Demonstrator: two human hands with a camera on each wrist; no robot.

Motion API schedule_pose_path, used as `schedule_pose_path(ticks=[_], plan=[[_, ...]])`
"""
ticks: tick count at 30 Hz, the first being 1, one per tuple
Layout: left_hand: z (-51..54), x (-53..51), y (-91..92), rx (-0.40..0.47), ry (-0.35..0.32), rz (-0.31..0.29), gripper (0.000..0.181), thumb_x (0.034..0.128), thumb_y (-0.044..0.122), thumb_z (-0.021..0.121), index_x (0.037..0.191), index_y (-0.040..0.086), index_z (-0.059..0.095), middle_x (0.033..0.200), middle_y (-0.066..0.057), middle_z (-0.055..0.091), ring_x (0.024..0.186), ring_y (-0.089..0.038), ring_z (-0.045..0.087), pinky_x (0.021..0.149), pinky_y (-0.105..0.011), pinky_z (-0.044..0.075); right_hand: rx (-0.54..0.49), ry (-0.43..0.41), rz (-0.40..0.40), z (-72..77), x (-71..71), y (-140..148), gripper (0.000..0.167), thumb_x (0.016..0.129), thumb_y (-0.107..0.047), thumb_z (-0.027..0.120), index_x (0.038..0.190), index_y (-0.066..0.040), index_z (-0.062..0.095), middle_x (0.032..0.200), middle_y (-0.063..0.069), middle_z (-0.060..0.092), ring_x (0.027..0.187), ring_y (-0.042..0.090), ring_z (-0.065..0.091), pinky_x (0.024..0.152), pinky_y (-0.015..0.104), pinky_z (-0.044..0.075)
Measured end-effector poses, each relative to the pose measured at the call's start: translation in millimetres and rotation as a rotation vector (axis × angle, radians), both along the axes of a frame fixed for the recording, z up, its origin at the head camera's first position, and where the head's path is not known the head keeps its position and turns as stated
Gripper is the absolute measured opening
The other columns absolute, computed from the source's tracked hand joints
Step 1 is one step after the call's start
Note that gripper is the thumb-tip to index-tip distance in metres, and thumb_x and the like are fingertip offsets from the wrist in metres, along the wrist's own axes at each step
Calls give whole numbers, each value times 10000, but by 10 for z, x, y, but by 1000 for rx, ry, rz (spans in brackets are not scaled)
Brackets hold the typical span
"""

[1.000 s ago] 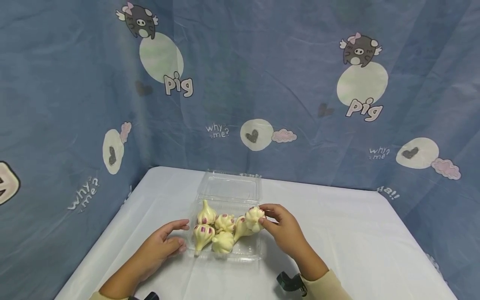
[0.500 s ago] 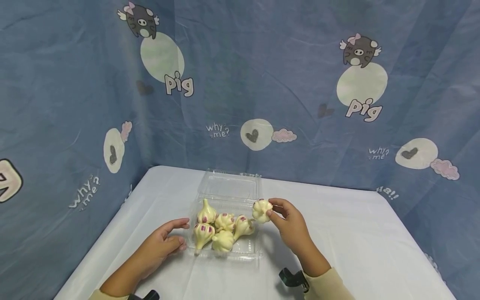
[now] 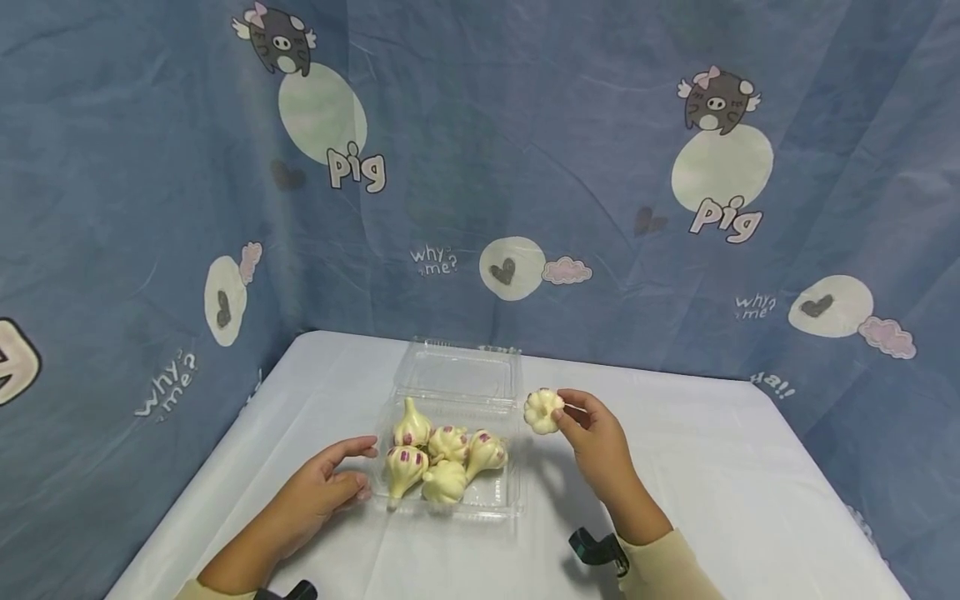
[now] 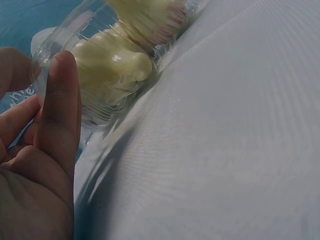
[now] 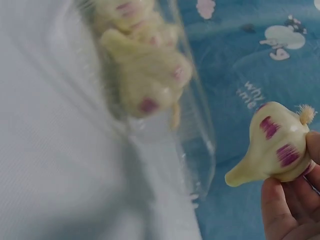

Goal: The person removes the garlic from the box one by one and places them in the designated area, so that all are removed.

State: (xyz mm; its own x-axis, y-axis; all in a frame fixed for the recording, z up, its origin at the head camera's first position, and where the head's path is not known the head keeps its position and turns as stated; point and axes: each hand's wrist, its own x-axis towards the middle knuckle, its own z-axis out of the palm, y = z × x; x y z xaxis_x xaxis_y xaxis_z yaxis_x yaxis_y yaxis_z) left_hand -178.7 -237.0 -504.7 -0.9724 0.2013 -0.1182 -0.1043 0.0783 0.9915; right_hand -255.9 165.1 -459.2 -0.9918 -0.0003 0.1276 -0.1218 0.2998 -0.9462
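In the head view my right hand point(image 3: 600, 442) pinches a garlic bulb point(image 3: 543, 411) in the air, right of the clear plastic box. The right wrist view shows this cream bulb point(image 5: 280, 142) with purple patches, its stem pointing down-left and its root tuft near the fingers. Several more garlic bulbs point(image 3: 444, 482) lie in the open clamshell box point(image 3: 498, 497), with bare floor at its right side. My left hand point(image 3: 318, 492) is at the box's left edge, fingers loosely bent. In the left wrist view, its thumb point(image 4: 62, 105) is close to the box wall; contact is unclear.
The box's clear lid point(image 3: 459, 372) lies folded back toward the rear of the white-covered table point(image 3: 675, 467). A blue cloth point(image 3: 600, 167) printed with pigs hangs behind and on the left. Dark camera mounts point(image 3: 596, 547) sit at both wrists.
My right hand has lifted the garlic bulb from above the box's right side and carried it up and to the right. The left hand has stayed put.
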Motion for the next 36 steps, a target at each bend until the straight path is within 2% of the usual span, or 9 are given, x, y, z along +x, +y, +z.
schedule_pose_path(ticks=[2, 8, 14, 26, 30, 36], plan=[[6, 5, 2, 6, 2, -6, 641, 1004, 121, 678, 1573, 33, 395, 1520, -194, 395, 845, -88, 617, 802, -278, 580, 16, -16, -9, -42, -15, 61, 382, 988, -220, 747, 1354, -155, 660, 1417, 53, 638, 1295, 260, 634, 1038, 447, 556], [24, 15, 2, 20, 23, -23, 657, 1016, 141, 680, 1580, 6, 370, 1503, -199, 387, 864, -82, 619, 813, -268, 578, 75, -56, -29, -132, -32, 265, 419, 1004, -244, 727, 1403, -151, 638, 1439, 68, 631, 1313, 269, 622, 1031, 419, 559], [6, 13, 1, 6, 12, -1, 641, 1003, 131, 692, 1566, 30, 404, 1495, -181, 413, 868, -88, 637, 826, -273, 588, 85, -81, -34, -184, -47, 422, 425, 1023, -246, 700, 1416, -106, 618, 1453, 115, 617, 1325, 299, 610, 1044, 450, 550], [10, -1, 13, 21, 6, -1, 645, 1006, 101, 676, 1578, 29, 388, 1539, -209, 387, 845, -81, 623, 813, -269, 584, 157, -91, -61, -292, -68, 664, 430, 1048, -233, 661, 1438, -78, 568, 1508, 136, 561, 1384, 326, 564, 1041, 346, 541], [14, 1, 14, 25, 3, -2, 638, 1008, 92, 671, 1576, 24, 388, 1529, -207, 387, 854, -82, 623, 817, -270, 584, 196, -95, -60, -316, -66, 745, 446, 1056, -253, 647, 1455, -79, 551, 1533, 135, 542, 1401, 325, 552, 1086, 396, 514], [18, 16, 10, 33, 13, -10, 638, 1010, 93, 670, 1574, 12, 383, 1521, -211, 379, 862, -79, 628, 832, -269, 586, 200, -112, -79, -319, -61, 835, 464, 1063, -238, 633, 1475, -58, 518, 1550, 173, 515, 1410, 358, 535, 1115, 448, 493]])
